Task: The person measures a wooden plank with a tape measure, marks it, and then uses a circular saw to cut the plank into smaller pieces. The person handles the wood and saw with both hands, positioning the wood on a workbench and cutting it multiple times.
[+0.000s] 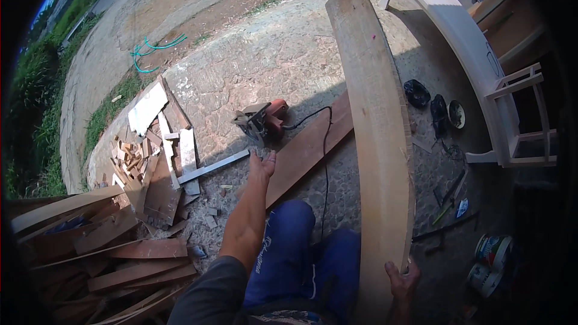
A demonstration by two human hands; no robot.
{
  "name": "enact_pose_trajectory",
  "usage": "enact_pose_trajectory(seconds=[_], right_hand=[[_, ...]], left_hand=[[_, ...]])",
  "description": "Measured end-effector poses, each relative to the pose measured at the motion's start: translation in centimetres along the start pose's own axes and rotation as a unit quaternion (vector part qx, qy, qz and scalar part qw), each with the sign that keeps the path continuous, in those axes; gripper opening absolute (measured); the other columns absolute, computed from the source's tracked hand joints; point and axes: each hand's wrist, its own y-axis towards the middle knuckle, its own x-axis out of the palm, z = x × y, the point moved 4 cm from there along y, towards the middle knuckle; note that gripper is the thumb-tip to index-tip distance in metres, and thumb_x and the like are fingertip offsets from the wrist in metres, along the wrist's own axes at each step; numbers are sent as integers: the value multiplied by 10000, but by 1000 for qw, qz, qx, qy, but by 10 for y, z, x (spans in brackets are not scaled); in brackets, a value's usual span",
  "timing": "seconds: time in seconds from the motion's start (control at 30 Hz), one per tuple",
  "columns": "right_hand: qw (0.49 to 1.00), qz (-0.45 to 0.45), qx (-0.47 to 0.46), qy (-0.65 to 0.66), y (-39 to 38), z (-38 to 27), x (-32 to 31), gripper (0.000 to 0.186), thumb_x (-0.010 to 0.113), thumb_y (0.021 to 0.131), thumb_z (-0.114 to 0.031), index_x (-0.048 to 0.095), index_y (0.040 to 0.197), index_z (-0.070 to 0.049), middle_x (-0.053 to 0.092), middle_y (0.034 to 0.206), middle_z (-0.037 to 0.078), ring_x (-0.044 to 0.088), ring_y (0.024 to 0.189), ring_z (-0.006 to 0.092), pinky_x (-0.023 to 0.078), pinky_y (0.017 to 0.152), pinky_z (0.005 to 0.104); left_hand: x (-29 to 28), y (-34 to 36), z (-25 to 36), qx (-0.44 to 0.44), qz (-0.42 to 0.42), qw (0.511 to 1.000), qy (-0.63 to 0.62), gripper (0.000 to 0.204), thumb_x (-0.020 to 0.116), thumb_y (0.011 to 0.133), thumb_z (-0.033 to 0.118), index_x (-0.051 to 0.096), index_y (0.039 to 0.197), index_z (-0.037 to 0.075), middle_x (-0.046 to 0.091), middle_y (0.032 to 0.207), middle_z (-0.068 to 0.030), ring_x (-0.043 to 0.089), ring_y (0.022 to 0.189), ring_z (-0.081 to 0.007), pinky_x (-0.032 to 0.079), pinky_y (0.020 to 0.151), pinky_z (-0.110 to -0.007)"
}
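A long, wide wooden plank [379, 114] runs from beside my right leg up to the top of the view, its far end the broadest in sight. My right hand [403, 280] grips its right edge near the lower end, thumb on the upper face. My left hand [263, 164] reaches forward with curled fingers at the end of a narrow whitish strip [214, 167], which it appears to hold. Just beyond that hand sits an orange and dark circular saw [263, 121] on the ground. A reddish-brown board [310, 150] lies slanting beneath the long plank.
A black cord [326, 162] crosses the brown board. Wood offcuts [129, 156] and stacked boards [138, 268] fill the left. At right stand a pale wooden furniture piece [457, 30], black plastic bags [416, 93], a bowl [456, 114], paint cans [494, 253] and a dark bar clamp [445, 229].
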Motion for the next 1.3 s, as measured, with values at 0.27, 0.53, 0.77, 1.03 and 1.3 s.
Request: enact_pose_trajectory(seconds=[0.27,0.53,0.77,1.03,1.3], right_hand=[[981,88,-174,23,25,86,33,243,733,803,-136,657,984,8,666,780,59,618,705,123,501,653,297],[977,99,-188,18,35,80,49,245,747,793,-131,670,975,13,691,798,82,647,716,146,518,665,322],[976,53,-198,-76,69,42,60,252,769,788,-155,681,961,6,703,789,123,682,715,201,529,659,345],[961,56,-230,-144,108,15,73,261,772,781,-148,674,966,8,699,769,138,688,672,223,524,630,358],[942,66,-244,-220,158,-35,87,356,796,758,-159,655,1050,-10,685,862,177,688,799,356,534,703,434]], left_hand=[[5,101,9,-28,-121,992,-3,651,426,1016,508,329,1501,85,362,1537,-169,382,1394,-327,346,1146,-507],[26,142,-17,-14,-158,984,-87,439,411,1033,435,585,1261,103,678,1168,-68,646,1043,-290,561,858,-460],[34,170,7,60,-128,986,-93,304,419,1013,320,610,1151,128,666,957,-34,638,811,-199,540,572,-312],[90,69,2,209,-92,964,132,367,469,983,240,543,1261,12,643,1119,-135,643,975,-233,573,669,-411],[154,49,-7,452,-114,816,343,526,626,863,181,311,1175,-102,482,1129,-236,567,983,-260,529,786,-393]])
